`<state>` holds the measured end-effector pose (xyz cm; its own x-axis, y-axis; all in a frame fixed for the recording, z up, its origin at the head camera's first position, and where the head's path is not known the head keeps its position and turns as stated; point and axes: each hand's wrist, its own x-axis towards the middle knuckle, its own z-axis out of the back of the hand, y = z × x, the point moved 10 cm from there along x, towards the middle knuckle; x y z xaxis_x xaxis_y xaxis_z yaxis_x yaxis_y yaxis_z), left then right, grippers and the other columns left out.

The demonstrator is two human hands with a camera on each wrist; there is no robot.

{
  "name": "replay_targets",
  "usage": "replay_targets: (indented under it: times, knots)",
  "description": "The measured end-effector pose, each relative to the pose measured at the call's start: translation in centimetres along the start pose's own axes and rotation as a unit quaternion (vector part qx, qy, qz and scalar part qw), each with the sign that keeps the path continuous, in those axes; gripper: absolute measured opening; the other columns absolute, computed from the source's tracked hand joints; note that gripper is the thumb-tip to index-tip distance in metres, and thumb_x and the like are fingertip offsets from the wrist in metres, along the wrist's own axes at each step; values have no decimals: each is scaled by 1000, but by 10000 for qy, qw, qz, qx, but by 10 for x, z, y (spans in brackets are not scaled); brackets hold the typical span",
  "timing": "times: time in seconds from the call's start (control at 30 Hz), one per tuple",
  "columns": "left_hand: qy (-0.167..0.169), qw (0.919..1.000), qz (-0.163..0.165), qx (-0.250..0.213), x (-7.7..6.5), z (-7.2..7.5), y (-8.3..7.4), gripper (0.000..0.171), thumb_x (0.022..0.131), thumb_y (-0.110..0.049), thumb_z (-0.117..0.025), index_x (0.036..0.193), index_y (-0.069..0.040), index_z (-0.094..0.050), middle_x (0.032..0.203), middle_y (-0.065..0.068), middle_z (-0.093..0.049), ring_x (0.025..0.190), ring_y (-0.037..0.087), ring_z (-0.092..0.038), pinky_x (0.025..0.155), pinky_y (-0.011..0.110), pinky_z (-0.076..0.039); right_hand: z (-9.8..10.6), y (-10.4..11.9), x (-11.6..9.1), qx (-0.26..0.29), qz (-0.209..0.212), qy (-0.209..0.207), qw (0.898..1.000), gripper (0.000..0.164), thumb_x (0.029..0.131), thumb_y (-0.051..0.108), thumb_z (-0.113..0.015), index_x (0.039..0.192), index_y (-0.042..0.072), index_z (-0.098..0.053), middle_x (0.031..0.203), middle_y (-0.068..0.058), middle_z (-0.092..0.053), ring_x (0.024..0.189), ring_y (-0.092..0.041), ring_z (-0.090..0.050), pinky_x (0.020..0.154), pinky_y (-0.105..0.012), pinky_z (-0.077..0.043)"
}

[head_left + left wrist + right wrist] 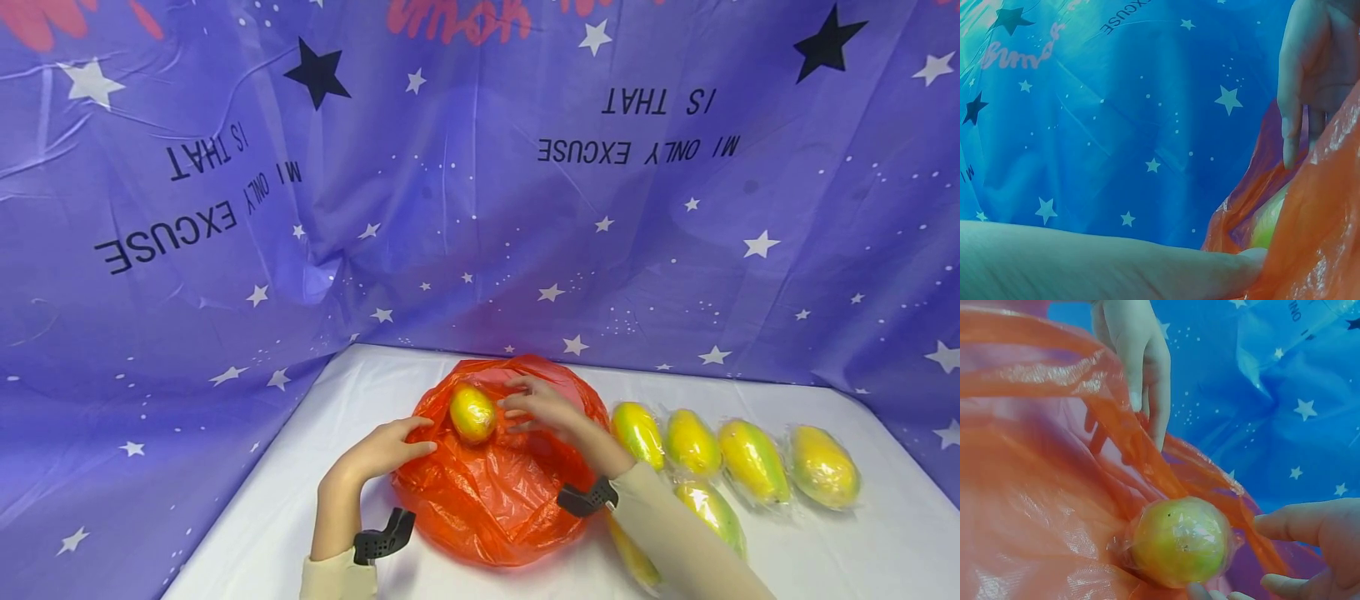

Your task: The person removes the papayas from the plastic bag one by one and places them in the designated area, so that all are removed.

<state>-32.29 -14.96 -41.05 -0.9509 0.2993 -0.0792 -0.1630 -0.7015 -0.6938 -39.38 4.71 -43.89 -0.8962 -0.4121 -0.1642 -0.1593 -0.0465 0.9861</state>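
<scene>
A red plastic bag [495, 500] lies wide open on the table, its rim standing up around the hollow. Inside, toward the back left, sits a yellow-green mango [472, 414] in clear wrap. My left hand [381, 450] holds the bag's left rim, and some of its fingers show through the red film in the right wrist view. Just right of the mango, my right hand [547, 407] reaches over the bag with fingers spread. In the right wrist view, its fingertips [1197, 591] are close under the wrapped mango [1182, 540]; contact is unclear.
Several more wrapped mangoes [753, 460] lie right of the bag, some partly covered by my right forearm. A white cloth [292, 500] covers the table. Purple star-printed sheeting [480, 183] hangs behind and along the sides.
</scene>
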Motion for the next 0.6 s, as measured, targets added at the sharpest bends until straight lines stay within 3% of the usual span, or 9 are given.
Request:
replay_targets:
  times: [0.23,0.4,0.6]
  knots:
    - [7,10000,37,-14,-1,0,1,45,91,-21,-65,129,1,-57,129,18,-58,125,40,-47,105,57,-33,-5,-11,12,-220,-290,46,9993,60,92,12,-63,138,-10,-33,106,-20,-59,100,-49,-58,85,-52,-52]
    - [10,10000,18,6,0,0,0,45,91,-22,-65,129,1,-57,128,18,-58,124,39,-47,105,57,-33,-11,-16,18,-315,-507,70,9982,60,90,19,-67,135,-6,-37,105,-17,-57,88,-31,-62,81,-49,-55]
    - [29,10000,25,-1,0,0,-1,45,91,-21,-65,129,1,-57,128,18,-58,124,39,-47,105,57,-34,-22,-20,22,-249,-722,160,9969,59,88,21,-70,130,-4,-38,101,-16,-56,81,-26,-62,77,-47,-56]
